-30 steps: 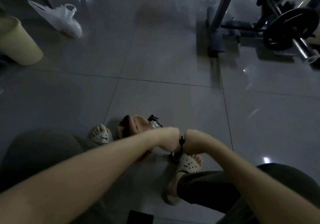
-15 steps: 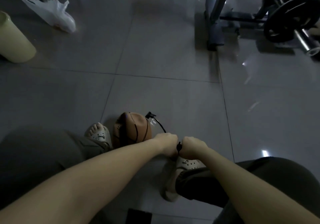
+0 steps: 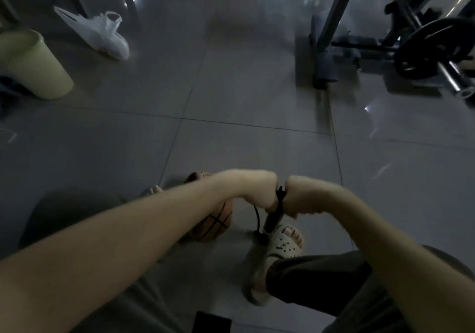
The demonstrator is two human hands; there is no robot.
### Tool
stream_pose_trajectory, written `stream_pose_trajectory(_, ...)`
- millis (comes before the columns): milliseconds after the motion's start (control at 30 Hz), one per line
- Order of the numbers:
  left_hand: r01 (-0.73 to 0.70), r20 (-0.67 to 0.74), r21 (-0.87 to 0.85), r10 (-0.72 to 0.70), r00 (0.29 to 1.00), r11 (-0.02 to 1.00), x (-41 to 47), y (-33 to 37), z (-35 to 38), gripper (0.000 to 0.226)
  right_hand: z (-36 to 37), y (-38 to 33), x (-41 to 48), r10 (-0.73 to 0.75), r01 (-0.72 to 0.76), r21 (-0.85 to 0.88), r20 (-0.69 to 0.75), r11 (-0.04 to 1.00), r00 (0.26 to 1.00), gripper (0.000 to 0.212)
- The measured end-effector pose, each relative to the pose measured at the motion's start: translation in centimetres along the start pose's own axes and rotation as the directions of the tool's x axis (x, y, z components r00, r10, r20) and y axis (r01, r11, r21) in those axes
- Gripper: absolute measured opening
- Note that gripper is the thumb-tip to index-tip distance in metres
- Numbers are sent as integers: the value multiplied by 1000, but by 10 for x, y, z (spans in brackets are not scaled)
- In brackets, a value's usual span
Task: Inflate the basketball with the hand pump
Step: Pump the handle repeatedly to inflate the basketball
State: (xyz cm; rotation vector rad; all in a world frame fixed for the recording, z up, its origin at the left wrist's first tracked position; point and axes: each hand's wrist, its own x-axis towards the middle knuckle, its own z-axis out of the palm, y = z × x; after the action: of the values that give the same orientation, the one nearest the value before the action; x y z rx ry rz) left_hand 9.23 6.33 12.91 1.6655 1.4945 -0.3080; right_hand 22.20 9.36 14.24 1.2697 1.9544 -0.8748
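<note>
Both fists have risen since a moment ago, drawing the hand pump (image 3: 272,221) handle up. Left hand (image 3: 259,191) and right hand (image 3: 304,199) have fingers (image 3: 270,205) curled tight round it. The basketball (image 3: 213,226) rests on the floor (image 3: 257,106) under the left forearm (image 3: 154,230). A crooked downstroke (pump tipping) could yank the hose (image 3: 256,217) loose.

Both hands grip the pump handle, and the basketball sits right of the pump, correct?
Not quite: in the head view the basketball lies left of the pump; the left hand and right hand do grip its handle.
</note>
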Motion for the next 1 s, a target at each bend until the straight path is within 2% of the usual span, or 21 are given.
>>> stream_pose_trajectory(67, 8, -4, 14, -8, 1000, 1000, 18, -10, 39, 17, 38, 8, 27, -2, 2, 7, -20, 1000, 1000, 13)
stream_pose_trajectory(200, 10, -123, 57, -3, 992, 998, 49, -29, 77, 23, 79, 28, 70, -3, 4, 18, -97, 1000, 995, 17)
stream_pose_trajectory(500, 38, -106, 23, -35, 994, 999, 77, -39, 93, 23, 93, 40, 96, -6, 11, 40, -102, 999, 995, 20)
stream_pose_trajectory(600, 63, -53, 52, -61, 997, 997, 69, -33, 93, 21, 93, 34, 86, 13, -11, 39, -60, 999, 998, 19)
stream_pose_trajectory(733, 48, 27, 69, -50, 998, 996, 49, -22, 70, 19, 68, 21, 58, 2, -2, 6, 8, 1000, 1000, 20)
stream_pose_trajectory(867, 9, -18, 28, -8, 1000, 1000, 12, -5, 8, 21, 3, 7, 8, -8, 8, 33, 15, 999, 1000, 13)
stream_pose_trajectory(1000, -11, -37, -20, 10, 999, 1000, -11, 6, -38, 11, -38, -1, -23, -19, 19, 22, -29, 1000, 999, 13)
